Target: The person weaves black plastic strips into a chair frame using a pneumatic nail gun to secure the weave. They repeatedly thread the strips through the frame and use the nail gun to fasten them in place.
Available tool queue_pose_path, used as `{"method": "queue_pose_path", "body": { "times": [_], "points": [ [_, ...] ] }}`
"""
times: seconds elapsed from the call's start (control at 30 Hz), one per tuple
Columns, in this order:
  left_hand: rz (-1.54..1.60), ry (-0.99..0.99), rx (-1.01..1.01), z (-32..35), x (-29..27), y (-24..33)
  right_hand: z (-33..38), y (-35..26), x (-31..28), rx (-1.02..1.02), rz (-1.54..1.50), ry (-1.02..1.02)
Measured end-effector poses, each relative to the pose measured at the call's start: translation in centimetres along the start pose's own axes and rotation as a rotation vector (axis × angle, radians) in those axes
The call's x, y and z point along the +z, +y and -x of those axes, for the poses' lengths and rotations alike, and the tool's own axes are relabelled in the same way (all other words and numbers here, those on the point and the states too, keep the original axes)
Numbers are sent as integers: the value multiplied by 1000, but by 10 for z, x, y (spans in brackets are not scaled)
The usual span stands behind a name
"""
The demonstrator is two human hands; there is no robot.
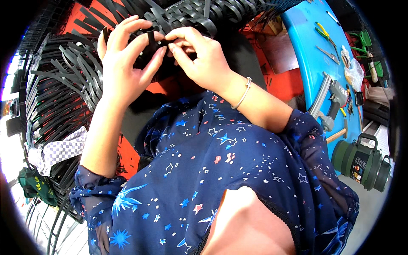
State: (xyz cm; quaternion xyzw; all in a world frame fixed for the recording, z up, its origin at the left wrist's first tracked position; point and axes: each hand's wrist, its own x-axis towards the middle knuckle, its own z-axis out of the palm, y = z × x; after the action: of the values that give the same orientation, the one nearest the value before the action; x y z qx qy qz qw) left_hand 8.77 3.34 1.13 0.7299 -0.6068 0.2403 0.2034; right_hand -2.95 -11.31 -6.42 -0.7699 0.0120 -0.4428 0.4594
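Blouse (221, 157) nearest, black strip (151, 39) points lengthwise upward.

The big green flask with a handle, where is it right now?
In the head view, the green flask is at the far right, beside the lower end of the blue table, just below a wooden handle.

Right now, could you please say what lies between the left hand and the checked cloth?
Black strips lie in that stretch, as the head view shows.

Left hand (122, 74) and right hand (205, 60) at a black strip (151, 40), woven black strips (229, 12) beyond, pliers (322, 32) on blue tabletop (304, 40)
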Motion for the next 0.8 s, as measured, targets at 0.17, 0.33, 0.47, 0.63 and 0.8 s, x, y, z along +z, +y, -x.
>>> {"method": "queue_pose_path", "body": {
  "times": [0.17,0.33,0.47,0.63,0.8],
  "points": [
    [-52,-117,79,-7,-8,-3,11,-8,-17,156,-200,-72],
    [-85,-149,183,-15,-16,-15,37,-3,-31,142,-110,-243],
    [-49,-76,214,-13,-11,-21,55,3,-43,334,-100,-298],
    [-68,-58,211,-10,-10,-22,56,14,-46,393,-150,-322],
    [-61,-53,283,-7,-9,-33,63,19,-44,416,-170,-333]
  ]
}}
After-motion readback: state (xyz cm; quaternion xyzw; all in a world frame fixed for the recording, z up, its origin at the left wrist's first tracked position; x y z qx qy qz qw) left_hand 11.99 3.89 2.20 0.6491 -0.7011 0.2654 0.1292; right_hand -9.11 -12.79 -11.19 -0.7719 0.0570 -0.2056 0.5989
